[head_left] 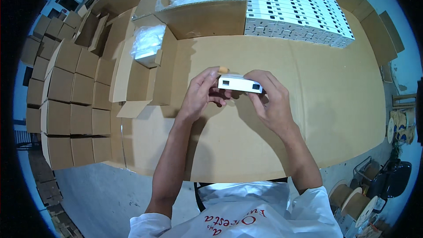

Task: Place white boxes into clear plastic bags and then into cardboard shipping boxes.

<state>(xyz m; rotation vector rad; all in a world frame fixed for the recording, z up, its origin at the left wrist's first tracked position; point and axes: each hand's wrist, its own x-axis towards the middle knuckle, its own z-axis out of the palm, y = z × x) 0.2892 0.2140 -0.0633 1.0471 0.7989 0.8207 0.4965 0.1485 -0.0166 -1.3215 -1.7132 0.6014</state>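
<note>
Flat white rectangular box (pixel 238 83): you held it above the cardboard-covered desk (pixel 339 105).
Right grip (pixel 274 97): clamped its right end.
Left grip (pixel 198 94): curled close; firm hold was unclear.
Open brown carton (pixel 164 83): clear-plastic bundle (pixel 148 39) lay inside, seemingly done.
Bare white box rows (pixel 286 26): seemingly remained.

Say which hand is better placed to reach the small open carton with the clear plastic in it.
Left, I'd judge. The left hand is nearer the small open carton, which lies to its left. The right hand is farther away, pinching the right end of the white device.
</note>
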